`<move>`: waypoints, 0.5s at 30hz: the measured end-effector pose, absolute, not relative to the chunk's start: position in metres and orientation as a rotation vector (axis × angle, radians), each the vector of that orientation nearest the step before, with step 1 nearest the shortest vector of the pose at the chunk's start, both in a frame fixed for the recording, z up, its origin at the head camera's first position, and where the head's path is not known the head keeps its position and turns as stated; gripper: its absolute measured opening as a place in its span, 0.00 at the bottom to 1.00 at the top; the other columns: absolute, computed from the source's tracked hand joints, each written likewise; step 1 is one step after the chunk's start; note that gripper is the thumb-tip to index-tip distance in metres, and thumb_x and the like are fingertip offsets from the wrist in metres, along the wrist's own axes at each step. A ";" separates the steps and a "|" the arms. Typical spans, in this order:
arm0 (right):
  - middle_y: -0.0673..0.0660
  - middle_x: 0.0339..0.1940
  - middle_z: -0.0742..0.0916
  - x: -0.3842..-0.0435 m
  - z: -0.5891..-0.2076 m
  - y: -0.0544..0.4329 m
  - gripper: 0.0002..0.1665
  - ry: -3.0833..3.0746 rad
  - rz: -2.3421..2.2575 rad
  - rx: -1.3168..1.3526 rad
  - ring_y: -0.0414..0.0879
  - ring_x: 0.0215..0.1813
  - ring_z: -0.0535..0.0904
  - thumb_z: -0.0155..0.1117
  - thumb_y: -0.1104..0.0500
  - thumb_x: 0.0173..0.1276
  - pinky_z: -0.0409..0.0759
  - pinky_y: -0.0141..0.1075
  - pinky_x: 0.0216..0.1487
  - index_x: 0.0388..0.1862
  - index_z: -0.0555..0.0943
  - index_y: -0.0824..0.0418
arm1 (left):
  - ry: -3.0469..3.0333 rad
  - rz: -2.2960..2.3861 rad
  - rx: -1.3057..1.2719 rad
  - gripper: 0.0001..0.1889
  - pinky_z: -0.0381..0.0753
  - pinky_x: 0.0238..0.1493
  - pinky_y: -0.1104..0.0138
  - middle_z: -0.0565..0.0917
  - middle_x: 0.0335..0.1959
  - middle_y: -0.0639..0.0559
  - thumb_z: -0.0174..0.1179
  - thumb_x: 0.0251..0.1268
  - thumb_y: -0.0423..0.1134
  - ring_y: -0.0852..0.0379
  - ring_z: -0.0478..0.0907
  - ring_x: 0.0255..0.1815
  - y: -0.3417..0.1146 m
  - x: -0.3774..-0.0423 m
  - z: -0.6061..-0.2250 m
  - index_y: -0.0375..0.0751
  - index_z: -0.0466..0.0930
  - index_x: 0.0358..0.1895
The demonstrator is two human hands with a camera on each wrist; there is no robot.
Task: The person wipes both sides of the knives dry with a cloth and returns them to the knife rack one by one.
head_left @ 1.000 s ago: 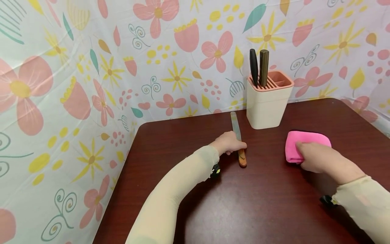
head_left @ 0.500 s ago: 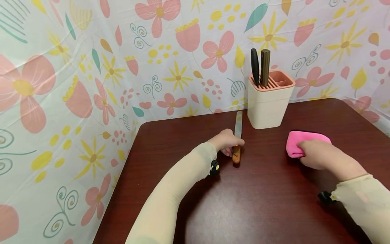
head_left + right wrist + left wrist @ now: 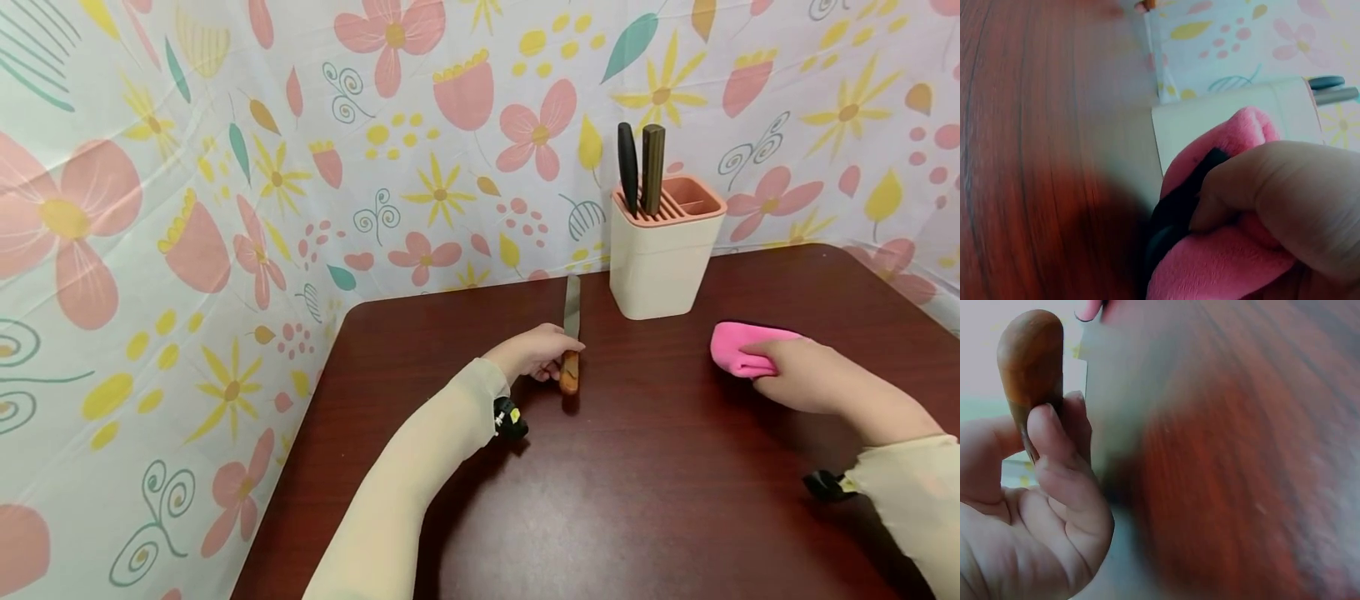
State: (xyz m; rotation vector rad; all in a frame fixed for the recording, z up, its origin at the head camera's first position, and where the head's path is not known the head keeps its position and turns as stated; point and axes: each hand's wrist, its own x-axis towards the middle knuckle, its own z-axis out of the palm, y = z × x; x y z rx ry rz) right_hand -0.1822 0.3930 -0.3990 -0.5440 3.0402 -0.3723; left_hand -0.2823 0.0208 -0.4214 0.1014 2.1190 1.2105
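My left hand (image 3: 536, 351) pinches a knife (image 3: 573, 308) by its brown wooden handle (image 3: 1032, 359), thumb and fingers closing round it. The long, flat blade points away toward the wall, and a shadow shows under the handle's end. Over to the right, my right hand (image 3: 806, 375) grips a folded pink cloth (image 3: 738, 346). In the right wrist view the thumb presses into the cloth (image 3: 1222, 265), where a dark strip shows between the pink folds. Part of the cloth is hidden by the hand.
A cream knife block (image 3: 660, 267) with a coral slotted top stands at the back of the dark wooden table (image 3: 630, 483). Two handles, one black (image 3: 628, 167) and one dark brown (image 3: 652, 167), stick up from its slots. Floral sheeting (image 3: 450, 167) hangs behind and to the left.
The left hand has carried the knife a little leftward, and its handle now shows a shadow beneath it. The cloth has bunched up in the right hand, which has shifted slightly right.
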 end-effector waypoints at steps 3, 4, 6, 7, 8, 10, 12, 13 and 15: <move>0.55 0.27 0.87 -0.183 -0.400 0.401 0.29 3.061 -0.435 -0.535 0.51 0.40 0.82 0.67 0.63 0.62 0.81 0.44 0.45 0.64 0.80 0.66 | 2.089 1.290 0.105 0.12 0.70 0.21 0.66 0.85 0.22 0.52 0.57 0.76 0.49 0.56 0.74 0.16 0.012 -0.283 -0.426 0.45 0.70 0.47; 0.51 0.21 0.84 -0.182 -0.399 0.404 0.29 3.058 -0.472 -0.527 0.47 0.34 0.80 0.67 0.63 0.62 0.79 0.39 0.40 0.64 0.80 0.65 | 2.081 1.321 0.107 0.12 0.71 0.21 0.66 0.87 0.23 0.51 0.57 0.77 0.49 0.56 0.76 0.17 0.009 -0.283 -0.426 0.45 0.70 0.47; 0.45 0.15 0.75 -0.181 -0.399 0.410 0.29 3.057 -0.566 -0.502 0.39 0.26 0.73 0.67 0.64 0.62 0.71 0.33 0.31 0.64 0.81 0.64 | 2.064 1.374 0.119 0.11 0.74 0.21 0.65 0.88 0.26 0.50 0.56 0.78 0.48 0.56 0.78 0.18 0.004 -0.282 -0.426 0.46 0.70 0.49; 0.44 0.13 0.72 -0.181 -0.398 0.413 0.26 3.062 -0.611 -0.477 0.37 0.23 0.69 0.67 0.64 0.61 0.67 0.31 0.28 0.61 0.82 0.63 | 2.058 1.402 0.123 0.11 0.76 0.21 0.65 0.88 0.26 0.49 0.55 0.78 0.48 0.56 0.79 0.20 0.001 -0.281 -0.426 0.45 0.72 0.50; 0.45 0.12 0.71 -0.180 -0.396 0.416 0.25 3.067 -0.667 -0.458 0.36 0.20 0.67 0.67 0.64 0.61 0.66 0.31 0.25 0.59 0.83 0.63 | 2.057 1.425 0.129 0.11 0.77 0.21 0.64 0.87 0.26 0.49 0.55 0.79 0.48 0.56 0.81 0.21 -0.001 -0.280 -0.424 0.45 0.74 0.51; 0.46 0.12 0.74 -0.180 -0.389 0.421 0.19 3.082 -0.747 -0.414 0.35 0.17 0.67 0.67 0.64 0.62 0.65 0.32 0.23 0.53 0.83 0.63 | 2.051 1.469 0.141 0.14 0.80 0.22 0.63 0.86 0.25 0.49 0.53 0.80 0.48 0.55 0.81 0.23 -0.007 -0.278 -0.421 0.43 0.74 0.56; 0.47 0.13 0.77 -0.179 -0.378 0.423 0.13 3.120 -0.778 -0.380 0.35 0.17 0.67 0.68 0.62 0.63 0.63 0.32 0.23 0.47 0.82 0.63 | 2.042 1.520 0.154 0.18 0.81 0.22 0.62 0.85 0.25 0.49 0.52 0.81 0.49 0.54 0.81 0.24 -0.013 -0.276 -0.418 0.40 0.74 0.62; 0.47 0.13 0.77 -0.179 -0.370 0.423 0.11 3.141 -0.782 -0.366 0.35 0.17 0.66 0.69 0.62 0.64 0.62 0.32 0.22 0.44 0.82 0.63 | 2.041 1.547 0.158 0.19 0.81 0.22 0.62 0.85 0.25 0.50 0.51 0.82 0.49 0.54 0.81 0.25 -0.016 -0.274 -0.416 0.40 0.74 0.63; 0.47 0.13 0.73 -0.177 -0.352 0.419 0.08 3.184 -0.800 -0.369 0.35 0.17 0.62 0.69 0.61 0.64 0.58 0.34 0.21 0.39 0.80 0.62 | 2.038 1.603 0.164 0.21 0.81 0.22 0.63 0.84 0.25 0.50 0.50 0.83 0.49 0.54 0.80 0.24 -0.021 -0.269 -0.411 0.39 0.73 0.66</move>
